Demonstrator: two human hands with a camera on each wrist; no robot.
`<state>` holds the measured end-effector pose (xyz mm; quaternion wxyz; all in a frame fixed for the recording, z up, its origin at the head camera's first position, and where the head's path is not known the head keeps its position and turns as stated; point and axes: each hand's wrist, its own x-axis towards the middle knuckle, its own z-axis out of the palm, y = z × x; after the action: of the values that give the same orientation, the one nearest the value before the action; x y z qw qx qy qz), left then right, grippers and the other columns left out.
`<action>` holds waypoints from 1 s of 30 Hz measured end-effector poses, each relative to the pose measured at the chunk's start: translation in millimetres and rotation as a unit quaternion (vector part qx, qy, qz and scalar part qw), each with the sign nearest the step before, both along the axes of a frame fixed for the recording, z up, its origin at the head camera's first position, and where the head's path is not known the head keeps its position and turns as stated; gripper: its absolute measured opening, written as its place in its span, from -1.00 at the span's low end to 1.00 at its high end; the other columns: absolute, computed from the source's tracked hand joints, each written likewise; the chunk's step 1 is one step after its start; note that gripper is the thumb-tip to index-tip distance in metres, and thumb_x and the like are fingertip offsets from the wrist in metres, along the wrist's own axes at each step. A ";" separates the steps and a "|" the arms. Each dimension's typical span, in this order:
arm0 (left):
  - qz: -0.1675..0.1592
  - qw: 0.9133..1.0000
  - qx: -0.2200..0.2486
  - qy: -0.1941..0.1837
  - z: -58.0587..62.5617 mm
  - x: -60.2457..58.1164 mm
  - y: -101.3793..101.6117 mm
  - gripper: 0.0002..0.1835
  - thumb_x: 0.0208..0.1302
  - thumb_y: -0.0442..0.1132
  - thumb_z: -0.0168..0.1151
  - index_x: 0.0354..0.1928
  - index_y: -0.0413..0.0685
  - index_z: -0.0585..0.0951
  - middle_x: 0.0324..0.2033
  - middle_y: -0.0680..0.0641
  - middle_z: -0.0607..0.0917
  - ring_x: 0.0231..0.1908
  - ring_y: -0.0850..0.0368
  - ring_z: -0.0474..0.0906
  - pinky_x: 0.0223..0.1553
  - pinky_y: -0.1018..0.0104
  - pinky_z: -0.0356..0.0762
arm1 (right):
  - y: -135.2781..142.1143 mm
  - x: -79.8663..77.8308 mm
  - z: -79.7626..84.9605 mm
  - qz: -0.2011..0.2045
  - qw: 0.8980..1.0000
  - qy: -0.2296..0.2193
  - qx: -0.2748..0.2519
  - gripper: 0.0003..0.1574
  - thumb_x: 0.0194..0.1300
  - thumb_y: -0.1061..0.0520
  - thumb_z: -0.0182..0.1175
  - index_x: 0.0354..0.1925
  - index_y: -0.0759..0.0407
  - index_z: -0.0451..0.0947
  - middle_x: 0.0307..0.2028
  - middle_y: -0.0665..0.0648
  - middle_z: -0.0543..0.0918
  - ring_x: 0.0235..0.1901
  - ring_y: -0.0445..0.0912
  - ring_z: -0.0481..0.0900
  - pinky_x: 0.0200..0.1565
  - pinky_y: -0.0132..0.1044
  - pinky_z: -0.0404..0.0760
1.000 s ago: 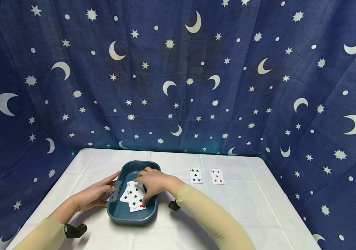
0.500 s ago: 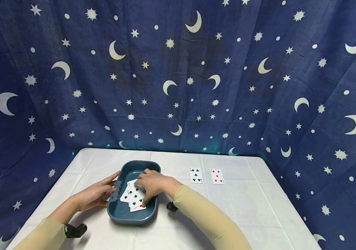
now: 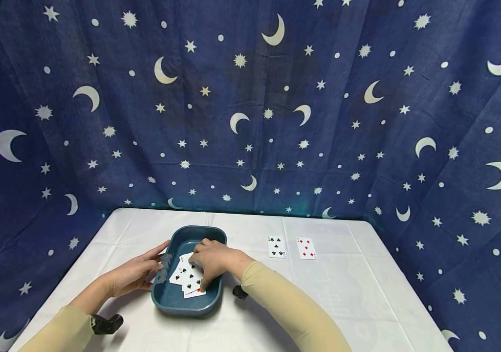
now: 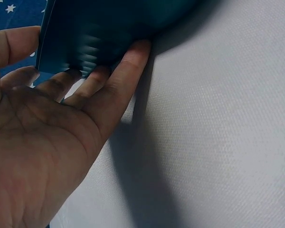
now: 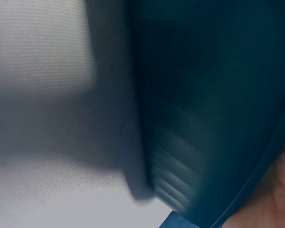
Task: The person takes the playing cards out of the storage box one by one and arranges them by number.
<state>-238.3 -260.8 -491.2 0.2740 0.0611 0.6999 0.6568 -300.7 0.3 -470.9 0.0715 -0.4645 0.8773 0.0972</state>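
Observation:
A dark blue-green rectangular tray (image 3: 168, 304) stands on the white-covered table, left of centre in the head view. Several playing cards (image 3: 184, 271) lie overlapping in it, face up, the top one showing black spades. My left hand (image 3: 130, 276) is at the tray's left side; in the left wrist view its extended fingers (image 4: 116, 88) touch the outer wall, the thumb near the rim. My right hand (image 3: 215, 258) reaches over the right rim, fingers bent and thumb at the lower right edge of the top card, which it pinches. Its palm hides part of the cards.
Two more playing cards lie face up to the right of the tray: a five of clubs (image 3: 276, 247) and a five of diamonds (image 3: 306, 248). A blue curtain (image 3: 215, 161) with moons and stars hangs behind and beside the table (image 3: 342, 288).
The right forearm has shifted slightly left and down, while its fingers stay at the cards. The left hand, tray and cards look unchanged.

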 end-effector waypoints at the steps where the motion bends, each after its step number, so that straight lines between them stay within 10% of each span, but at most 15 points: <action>1: 0.000 1.000 0.000 0.000 0.2 0.1 0.1 -0.12 0.50 -0.24 0.03 0.67 0.24 -0.20 0.59 -0.36 -0.20 0.42 -0.24 0.19 0.05 -0.16 0.57 | -0.2 0.2 -0.1 -0.001 1.000 0.000 0.001 0.08 -0.13 -0.56 0.49 0.35 -0.31 0.51 0.19 -0.18 0.48 0.07 -0.20 0.31 0.17 -0.28 0.36; 30: -0.012 1.000 0.011 0.002 -0.2 -0.7 -1.0 -0.12 0.50 -0.29 -0.01 0.66 0.22 -0.23 0.58 -0.38 -0.18 0.37 -0.16 0.28 0.06 -0.17 0.56 | 2.7 -1.5 3.8 -0.002 0.999 -0.015 -0.035 0.10 -0.08 -0.48 0.52 0.41 -0.30 0.43 0.27 -0.17 0.46 0.19 -0.18 0.29 0.26 -0.26 0.31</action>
<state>-239.0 -261.8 -491.4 0.2802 0.0741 0.6925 0.6607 -302.2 3.0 -467.1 0.0682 -0.4661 0.8801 0.0593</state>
